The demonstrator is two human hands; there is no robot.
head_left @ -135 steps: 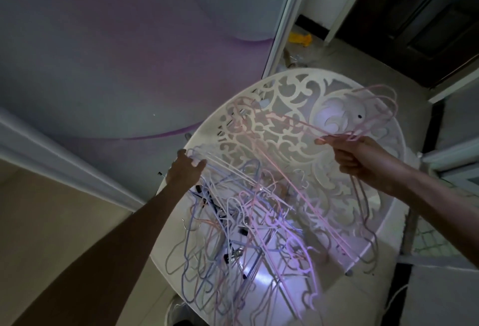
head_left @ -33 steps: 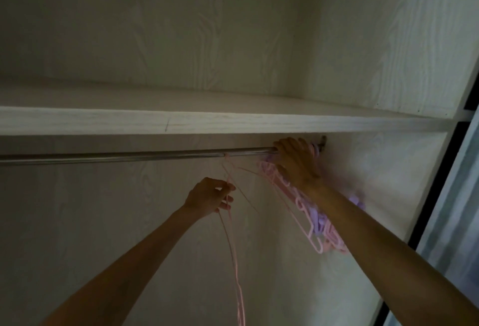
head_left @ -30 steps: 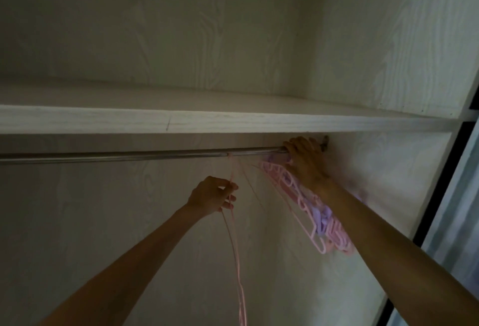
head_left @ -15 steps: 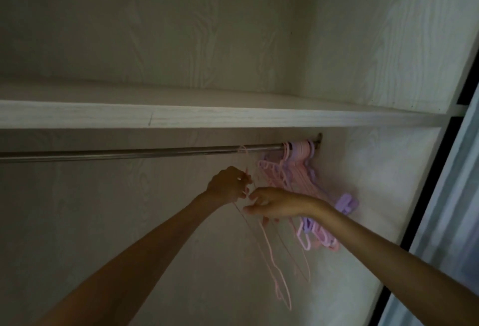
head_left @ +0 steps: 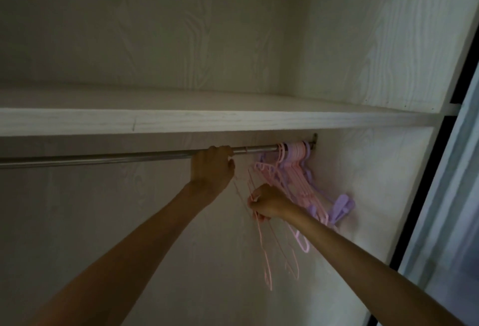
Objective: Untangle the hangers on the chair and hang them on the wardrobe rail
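Wardrobe rail [head_left: 103,158] runs horizontally just under the shelf [head_left: 181,122]. Left hand [head_left: 211,169] is raised to the rail, fingers curled over it; whether it also holds a hook there cannot be told. Right hand [head_left: 268,202] sits below the rail, fingers closed in a pinch on thin pink hangers [head_left: 267,255], which trail downward from the grip. A bunch of pink and purple hangers [head_left: 298,167] already hangs at the rail's right end, against the side wall [head_left: 363,183].
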